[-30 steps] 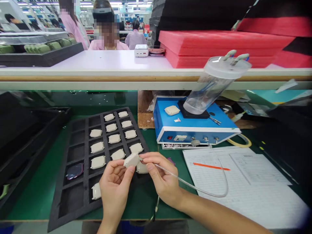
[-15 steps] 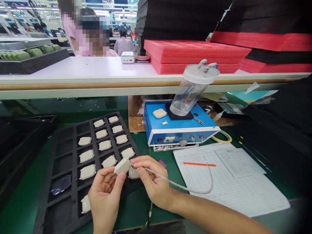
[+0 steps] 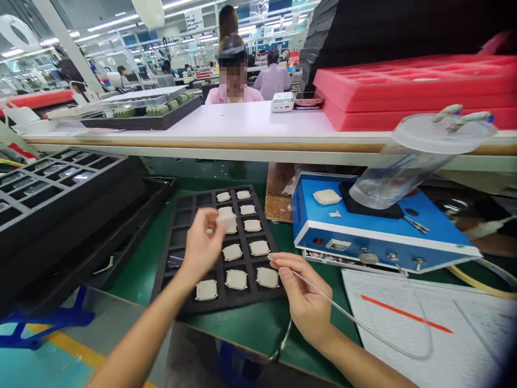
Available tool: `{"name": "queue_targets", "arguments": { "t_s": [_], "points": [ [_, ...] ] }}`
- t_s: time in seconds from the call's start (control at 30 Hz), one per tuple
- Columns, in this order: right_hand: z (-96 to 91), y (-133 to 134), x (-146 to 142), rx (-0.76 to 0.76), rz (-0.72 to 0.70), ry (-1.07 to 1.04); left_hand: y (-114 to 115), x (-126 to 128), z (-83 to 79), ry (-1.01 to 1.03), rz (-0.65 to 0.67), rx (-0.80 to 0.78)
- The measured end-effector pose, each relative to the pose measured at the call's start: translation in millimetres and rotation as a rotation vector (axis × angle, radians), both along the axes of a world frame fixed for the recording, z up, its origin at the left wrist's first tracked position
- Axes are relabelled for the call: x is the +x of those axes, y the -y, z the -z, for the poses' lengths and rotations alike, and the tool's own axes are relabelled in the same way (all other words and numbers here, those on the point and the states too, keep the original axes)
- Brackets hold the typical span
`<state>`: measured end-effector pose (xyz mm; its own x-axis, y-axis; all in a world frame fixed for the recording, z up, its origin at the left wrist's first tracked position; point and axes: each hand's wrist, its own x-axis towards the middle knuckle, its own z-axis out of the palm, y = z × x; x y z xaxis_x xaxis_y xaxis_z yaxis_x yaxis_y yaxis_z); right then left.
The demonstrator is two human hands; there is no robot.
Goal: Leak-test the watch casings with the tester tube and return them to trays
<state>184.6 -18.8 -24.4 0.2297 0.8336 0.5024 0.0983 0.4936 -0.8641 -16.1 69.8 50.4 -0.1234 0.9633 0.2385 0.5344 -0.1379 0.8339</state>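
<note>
My left hand [image 3: 204, 242] is over the black foam tray [image 3: 180, 218], its fingers pinching a beige watch-like case [image 3: 226, 221], blurred by motion. Several similar cases, such as one beige case [image 3: 236, 279], lie in the tray's compartments. Just right of the tray, my right hand [image 3: 304, 296] grips the tip end of a thin clear tube [image 3: 355, 322] between thumb and fingers. The tube loops over papers towards the front of a blue box [image 3: 388, 242]. A dark purple-tinted piece [image 3: 175, 260] sits in a left compartment, partly behind my left arm.
On the blue box stand a clear cylinder [image 3: 375, 186] and a beige case [image 3: 327, 197]. Stacked black trays [image 3: 81, 215] rise at the left. Printed sheets [image 3: 379, 302] with an orange strip [image 3: 404, 312] lie right. Red foam trays [image 3: 396, 102] rest on the shelf [image 3: 242, 121]; people sit beyond.
My left hand has carried the case away from the tube tip, forward over the tray. My right hand still grips the tube. The view has turned left.
</note>
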Motion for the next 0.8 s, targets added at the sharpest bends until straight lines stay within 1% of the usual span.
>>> {"name": "queue_targets", "arguments": {
  "t_s": [0.07, 0.1, 0.17, 0.2, 0.27, 0.33, 0.4, 0.43, 0.5, 0.6, 0.67, 0.7, 0.73, 0.8],
  "points": [
    [1.6, 0, 0, 0.009, -0.014, -0.011, -42, -26, -11.5, -0.117, -0.058, -0.006],
    [2.3, -1, -1, 0.011, -0.017, -0.014, -62, -36, -13.8, -0.166, -0.082, -0.019],
    [4.0, -2, -2, 0.011, -0.018, -0.017, -94, -48, -12.0, -0.249, -0.110, -0.053],
    [5.1, -3, -3, 0.008, -0.018, -0.018, -105, -50, -8.8, -0.285, -0.117, -0.066],
    [7.5, -4, -3, 0.004, -0.022, -0.018, -118, -49, -1.2, -0.356, -0.124, -0.075],
    [9.7, -5, -2, 0.000, -0.026, -0.017, -118, -49, 3.3, -0.426, -0.132, -0.065],
    [10.9, -5, 1, -0.004, -0.023, -0.019, -104, -55, 2.5, -0.497, -0.134, -0.046],
    [10.8, -5, 3, -0.004, -0.018, -0.024, -92, -61, 0.7, -0.534, -0.125, -0.038],
    [8.7, -6, 6, 0.005, 0.002, -0.048, -55, -78, -4.2, -0.610, -0.079, -0.034],
    [1.1, -10, 9, 0.008, 0.047, -0.101, 12, -105, -8.3, -0.728, 0.033, -0.098],
    [-6.0, -14, 12, 0.003, 0.092, -0.143, 45, -117, -6.5, -0.800, 0.070, -0.137],
    [-9.6, -17, 13, 0.000, 0.116, -0.163, 53, -120, -4.6, -0.829, 0.082, -0.145],
    [-12.9, -20, 15, 0.001, 0.140, -0.185, 57, -121, -2.4, -0.853, 0.094, -0.147],
    [-18.2, -28, 20, -0.001, 0.178, -0.231, 51, -120, 1.3, -0.886, 0.124, -0.139]
  ]
}}
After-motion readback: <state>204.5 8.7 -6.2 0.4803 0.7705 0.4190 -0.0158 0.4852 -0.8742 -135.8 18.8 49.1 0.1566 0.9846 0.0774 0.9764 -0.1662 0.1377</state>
